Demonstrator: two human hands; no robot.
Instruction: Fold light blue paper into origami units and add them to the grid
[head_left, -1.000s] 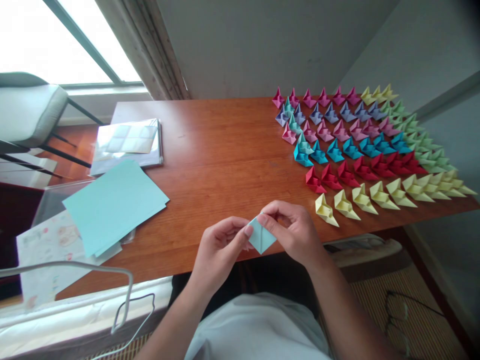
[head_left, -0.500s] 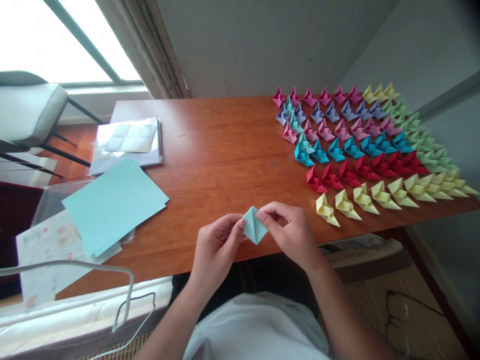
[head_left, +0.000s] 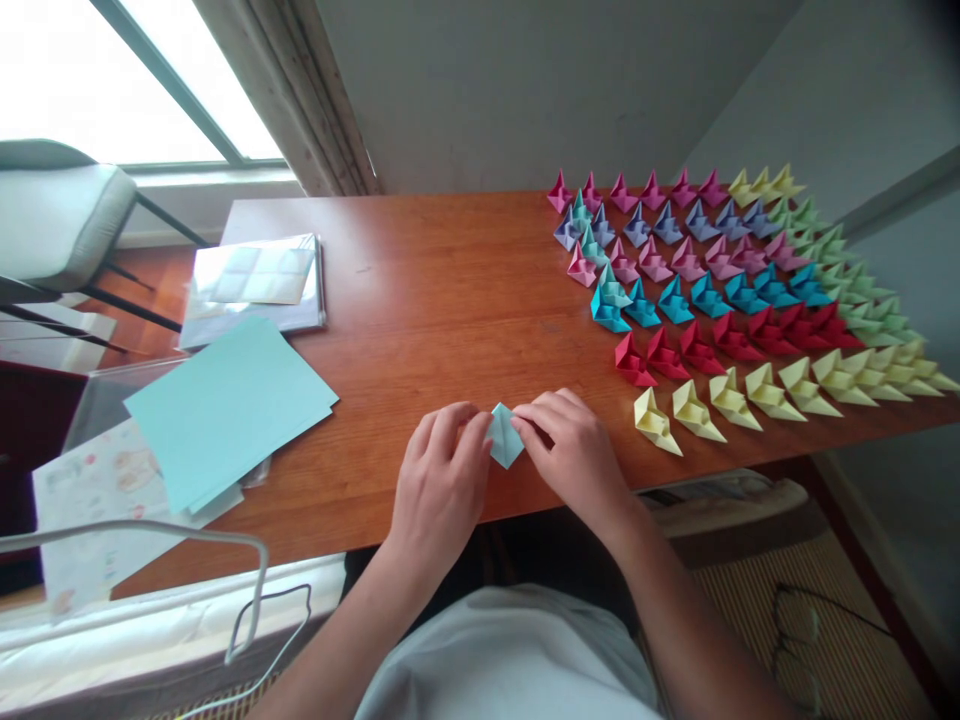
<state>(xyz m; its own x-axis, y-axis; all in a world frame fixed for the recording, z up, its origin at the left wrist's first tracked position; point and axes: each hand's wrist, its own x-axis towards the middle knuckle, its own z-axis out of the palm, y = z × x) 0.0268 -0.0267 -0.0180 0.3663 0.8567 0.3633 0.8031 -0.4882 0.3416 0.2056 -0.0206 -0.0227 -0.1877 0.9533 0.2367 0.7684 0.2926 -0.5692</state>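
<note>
Between my hands, near the table's front edge, is a small light-blue folded paper (head_left: 506, 437) shaped like a diamond, with a crease down its middle. My left hand (head_left: 444, 470) has its fingers bent over the left corner, back of the hand upward. At the right corner, my right hand (head_left: 574, 448) pinches the paper between thumb and curled fingers. Parts of both side corners are hidden under the fingertips. To the right stand rows of folded paper boats; a pale yellow boat (head_left: 655, 421) is nearest my right hand.
Light-blue paper sheets (head_left: 232, 415) lie at the left, over a printed sheet (head_left: 112, 500). Behind them is a stack with a clear cover (head_left: 251, 285). A white tube (head_left: 150, 527) crosses the lower left. Red boats (head_left: 634, 360) and other coloured boats fill the right side of the wooden table (head_left: 420, 300).
The folded paper has moved slightly away from me, down toward the tabletop. My left hand has turned from a thumb-up pinch to fingers bent over the paper's edge.
</note>
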